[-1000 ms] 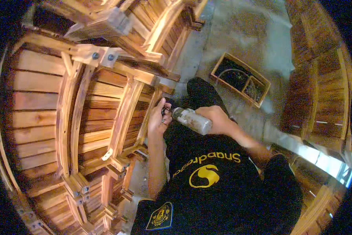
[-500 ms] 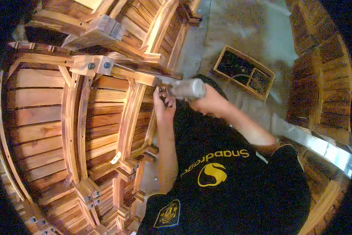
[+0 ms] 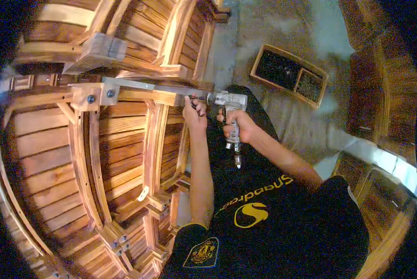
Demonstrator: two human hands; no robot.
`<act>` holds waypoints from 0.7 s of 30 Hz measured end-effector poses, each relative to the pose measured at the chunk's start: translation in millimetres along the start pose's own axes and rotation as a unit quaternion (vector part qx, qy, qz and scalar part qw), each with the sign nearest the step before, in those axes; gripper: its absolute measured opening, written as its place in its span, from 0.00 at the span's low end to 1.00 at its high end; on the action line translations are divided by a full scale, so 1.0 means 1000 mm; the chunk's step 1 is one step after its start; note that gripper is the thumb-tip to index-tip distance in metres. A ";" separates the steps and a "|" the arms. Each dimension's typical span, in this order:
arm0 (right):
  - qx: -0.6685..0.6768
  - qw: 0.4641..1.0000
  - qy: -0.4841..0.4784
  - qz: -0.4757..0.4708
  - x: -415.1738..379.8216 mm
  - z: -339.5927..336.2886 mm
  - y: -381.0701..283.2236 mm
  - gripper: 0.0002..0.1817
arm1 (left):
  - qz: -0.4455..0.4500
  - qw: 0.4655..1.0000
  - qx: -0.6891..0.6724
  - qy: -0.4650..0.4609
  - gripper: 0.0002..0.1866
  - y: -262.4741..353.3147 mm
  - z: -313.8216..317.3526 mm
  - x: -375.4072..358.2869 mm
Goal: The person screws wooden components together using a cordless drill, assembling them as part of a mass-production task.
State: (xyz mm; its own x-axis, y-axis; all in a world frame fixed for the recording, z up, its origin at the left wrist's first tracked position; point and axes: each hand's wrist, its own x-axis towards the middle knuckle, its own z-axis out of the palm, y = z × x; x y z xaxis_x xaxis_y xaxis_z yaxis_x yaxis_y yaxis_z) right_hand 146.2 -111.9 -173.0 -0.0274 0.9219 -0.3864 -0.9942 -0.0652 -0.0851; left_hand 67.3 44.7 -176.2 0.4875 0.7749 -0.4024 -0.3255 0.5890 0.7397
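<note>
My right hand (image 3: 241,125) is wrapped round the handle of a silver power tool (image 3: 230,99), whose nose points left. A hose fitting (image 3: 237,160) hangs below the handle. Just left of the nose, my left hand (image 3: 195,113) has its fingers curled round something small and dark, too small to make out. It is beside the end of a wooden block (image 3: 167,97) on a slatted wooden frame (image 3: 122,153). A long pale strip (image 3: 131,84) runs along the top of this frame toward the tool.
An open wooden box (image 3: 289,74) with two compartments of small dark parts lies on the floor (image 3: 282,23). More slatted wooden pieces stand at the upper left (image 3: 143,28), the lower left and the right (image 3: 380,93). Bolts show in a joint block (image 3: 91,98).
The tool has turned from a blurred end-on view to a side view, with its handle now visible. The frame has shifted slightly left in view. My left hand has barely moved.
</note>
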 end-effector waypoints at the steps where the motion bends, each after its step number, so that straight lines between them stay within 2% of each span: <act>1: 0.027 0.999 -0.030 -0.009 -0.001 -0.001 0.003 0.18 | 0.009 1.000 0.008 0.008 0.16 0.000 0.002 -0.001; 3: 0.042 0.998 -0.022 -0.034 -0.001 -0.005 0.009 0.18 | 0.010 0.999 0.031 0.006 0.15 0.002 0.006 -0.002; 5: 0.049 0.998 -0.044 -0.021 -0.002 -0.009 0.014 0.19 | 0.019 0.995 0.091 0.022 0.15 0.006 0.010 -0.006; 7: 0.055 0.997 -0.040 -0.027 -0.001 -0.005 0.015 0.19 | 0.018 0.996 0.086 0.020 0.14 0.006 0.007 -0.002; 9: 0.058 0.997 -0.035 -0.031 0.002 -0.003 0.017 0.20 | 0.009 0.999 -0.015 -0.043 0.12 0.007 -0.001 -0.002; 13: 0.048 0.999 -0.022 -0.011 0.008 0.001 0.018 0.20 | 0.034 0.999 0.018 -0.036 0.10 0.010 -0.018 0.002; 15: 0.034 0.999 0.000 0.000 0.009 0.002 0.019 0.21 | 0.024 0.998 -0.008 -0.052 0.11 0.011 -0.021 0.003; 21: 0.046 0.999 -0.017 0.001 0.012 0.005 0.019 0.20 | 0.056 0.997 0.033 -0.045 0.11 0.015 -0.017 0.003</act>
State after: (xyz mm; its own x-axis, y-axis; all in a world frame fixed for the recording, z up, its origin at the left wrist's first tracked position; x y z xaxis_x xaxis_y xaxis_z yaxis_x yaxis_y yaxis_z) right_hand 126.8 -99.7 -174.5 -0.0324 0.9345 -0.3545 -0.9994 -0.0339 0.0020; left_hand 49.5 59.9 -175.2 0.5228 0.8096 -0.2671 -0.3290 0.4806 0.8129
